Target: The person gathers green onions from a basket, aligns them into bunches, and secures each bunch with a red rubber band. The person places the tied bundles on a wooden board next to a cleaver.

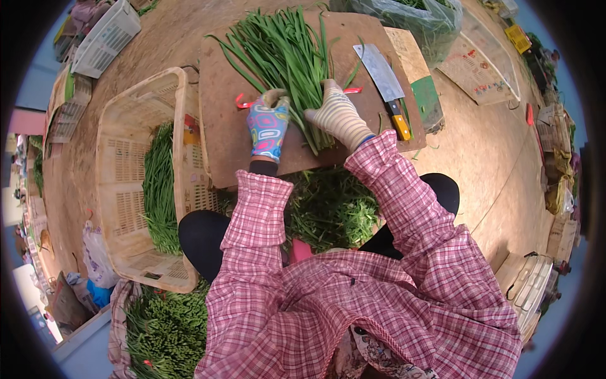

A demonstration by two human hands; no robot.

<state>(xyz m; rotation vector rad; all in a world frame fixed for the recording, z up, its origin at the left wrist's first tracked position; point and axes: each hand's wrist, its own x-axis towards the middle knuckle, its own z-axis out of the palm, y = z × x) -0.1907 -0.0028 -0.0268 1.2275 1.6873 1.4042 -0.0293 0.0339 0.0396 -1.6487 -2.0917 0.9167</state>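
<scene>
A bundle of long flat green leaves, likely garlic chives (293, 57), lies on a brown board (227, 151). My left hand (270, 121), in a blue patterned glove, is at the bundle's left side with its fingers curled; whether it grips any leaves is hard to tell. My right hand (338, 111), in a striped glove, holds the lower part of the bundle from the right. A red tie (352, 90) shows on both sides, its middle hidden under the leaves. To the right lies a cleaver (381, 76) with a black and yellow handle.
A plastic crate (182, 128) holding green leaves (161, 189) stands left of the board. Loose trimmings (336, 208) lie below, between the knees. More bundled greens (170, 327) are at the lower left. A clear bag of greens (426, 28) stands beyond the board's upper right corner.
</scene>
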